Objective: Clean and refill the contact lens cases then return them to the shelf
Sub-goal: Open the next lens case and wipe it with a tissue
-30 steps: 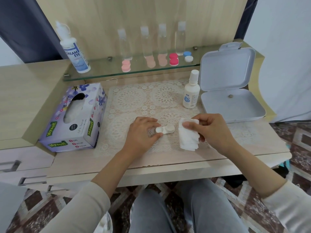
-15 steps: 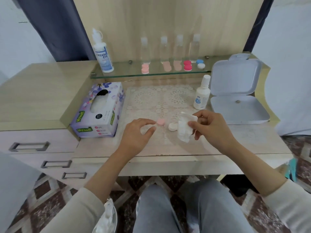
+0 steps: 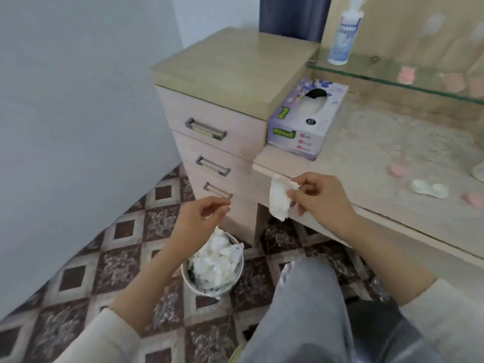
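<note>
Head view: wiping tissue held out at the desk edge, case lying open on the desk

The right hand (image 3: 320, 199) pinches a crumpled white tissue (image 3: 279, 201) between thumb and fingertips, just in front of the desk (image 3: 419, 231) edge. The left hand (image 3: 200, 218) hangs apart from it, lower and to the left, fingers loosely curled with nothing seen in them, above a small round bin (image 3: 209, 288) heaped with used tissues.

The white lens case (image 3: 429, 188) lies uncapped on the lace mat (image 3: 379, 142), well apart from both hands. Two pink caps lie near it, one (image 3: 396, 170) to its left and one (image 3: 474, 199) to its right (both blurred).

A purple tissue box (image 3: 306, 119) stands at the desk's left end beside the drawer unit (image 3: 209, 111). Above, the glass shelf (image 3: 379, 78) bears a white bottle (image 3: 344, 38) and a pink case (image 3: 406, 76); the rest there is too smeared to tell.
</note>
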Tool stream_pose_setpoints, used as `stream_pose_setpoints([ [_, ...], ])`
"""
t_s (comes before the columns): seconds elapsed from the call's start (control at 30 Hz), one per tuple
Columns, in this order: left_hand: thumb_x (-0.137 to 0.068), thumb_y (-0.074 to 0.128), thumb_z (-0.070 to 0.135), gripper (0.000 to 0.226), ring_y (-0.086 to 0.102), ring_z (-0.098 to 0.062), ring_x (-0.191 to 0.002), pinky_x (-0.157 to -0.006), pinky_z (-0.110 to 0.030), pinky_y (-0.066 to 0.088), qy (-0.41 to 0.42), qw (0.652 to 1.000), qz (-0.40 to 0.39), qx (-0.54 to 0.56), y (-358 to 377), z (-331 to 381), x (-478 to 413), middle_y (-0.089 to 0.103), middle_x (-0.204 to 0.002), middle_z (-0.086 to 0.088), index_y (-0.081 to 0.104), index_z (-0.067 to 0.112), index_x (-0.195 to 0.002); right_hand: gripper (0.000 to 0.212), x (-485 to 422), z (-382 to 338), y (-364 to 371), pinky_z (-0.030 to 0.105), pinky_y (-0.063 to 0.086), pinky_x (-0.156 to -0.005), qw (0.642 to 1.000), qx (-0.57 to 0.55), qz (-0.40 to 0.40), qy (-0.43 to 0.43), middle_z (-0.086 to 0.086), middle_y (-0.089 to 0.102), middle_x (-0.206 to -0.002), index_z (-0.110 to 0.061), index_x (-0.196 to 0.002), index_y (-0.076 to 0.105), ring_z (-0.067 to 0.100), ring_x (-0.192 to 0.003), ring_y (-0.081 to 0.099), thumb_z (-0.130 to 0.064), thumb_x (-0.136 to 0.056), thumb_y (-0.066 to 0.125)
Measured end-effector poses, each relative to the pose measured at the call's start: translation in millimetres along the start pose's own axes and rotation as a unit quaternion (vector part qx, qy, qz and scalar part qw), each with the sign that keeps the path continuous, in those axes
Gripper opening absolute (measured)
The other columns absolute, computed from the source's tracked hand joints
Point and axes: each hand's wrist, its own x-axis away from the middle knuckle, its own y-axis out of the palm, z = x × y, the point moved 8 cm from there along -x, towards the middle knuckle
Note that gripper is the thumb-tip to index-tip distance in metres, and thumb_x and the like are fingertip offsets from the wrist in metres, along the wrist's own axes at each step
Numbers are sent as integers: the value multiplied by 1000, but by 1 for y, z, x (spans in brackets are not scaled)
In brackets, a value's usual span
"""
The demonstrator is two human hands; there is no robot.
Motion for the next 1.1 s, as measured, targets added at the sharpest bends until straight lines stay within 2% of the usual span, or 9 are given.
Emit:
stream_pose_setpoints([
  [0.17,-87,60,15,11,57,15,-76,-65,0,40,-78,996,23,-27,-36,-73,30,62,-84,22,67,23,-90,17,-15,29,105,15,43,-43,995,15,-95,35,-4,61,-48,-17,-74,60,3,-34,49,-4,-84,63],
  [0.33,-87,61,22,6,58,6,-75,-67,-5,44,-144,987,31,-65,-50,-132,39,64,-82,16,65,26,-90,10,-28,86,181,19,49,-46,984,77,-142,80,-10,60,-49,-4,-93,65,2,-39,52,-8,-84,63],
  [0.43,-87,61,23,11,60,-1,-81,-75,-15,48,-172,981,18,-85,-52,-160,40,66,-87,12,68,22,-96,8,-32,114,216,11,43,-45,972,120,-176,103,-1,60,-58,-5,-90,65,4,-42,52,-11,-86,60],
  [0.5,-88,60,21,11,58,4,-79,-72,-9,44,-177,980,13,-85,-53,-167,40,64,-85,15,68,21,-95,5,-33,128,232,7,37,-44,965,152,-183,114,-2,55,-57,-10,-82,64,3,-46,48,-11,-86,60],
  [0.67,-88,59,22,8,56,7,-78,-67,-6,42,-189,979,9,-77,-55,-180,36,59,-81,23,66,25,-91,19,-35,153,259,25,47,-73,947,177,-220,152,-4,58,-78,-7,-99,68,15,-76,56,-16,-83,64],
  [0.8,-88,59,22,12,57,4,-81,-73,-12,45,-197,978,3,-74,-52,-185,34,62,-85,17,67,21,-97,35,-39,161,261,36,51,-84,942,168,-232,173,-13,49,-77,-11,-113,63,17,-78,55,-23,-81,68],
  [0.9,-88,59,21,15,59,-3,-83,-77,-17,46,-200,977,0,-78,-49,-185,32,63,-88,13,67,20,-101,37,-39,166,252,43,51,-86,942,166,-221,188,2,62,-94,-10,-115,62,24,-93,60,-25,-81,68],
  [1.0,-89,59,21,16,58,0,-82,-74,-13,45,-202,977,-8,-68,-44,-182,30,64,-89,11,66,20,-102,37,-37,167,242,40,53,-82,943,161,-214,196,2,58,-93,-9,-116,61,26,-92,61,-26,-83,65],
  [1.1,-89,58,22,14,56,5,-81,-71,-10,44,-195,978,-13,-70,-40,-176,28,63,-87,14,65,22,-101,38,-38,162,231,23,48,-71,945,167,-212,184,8,62,-102,-9,-119,59,17,-68,60,-27,-85,63],
])
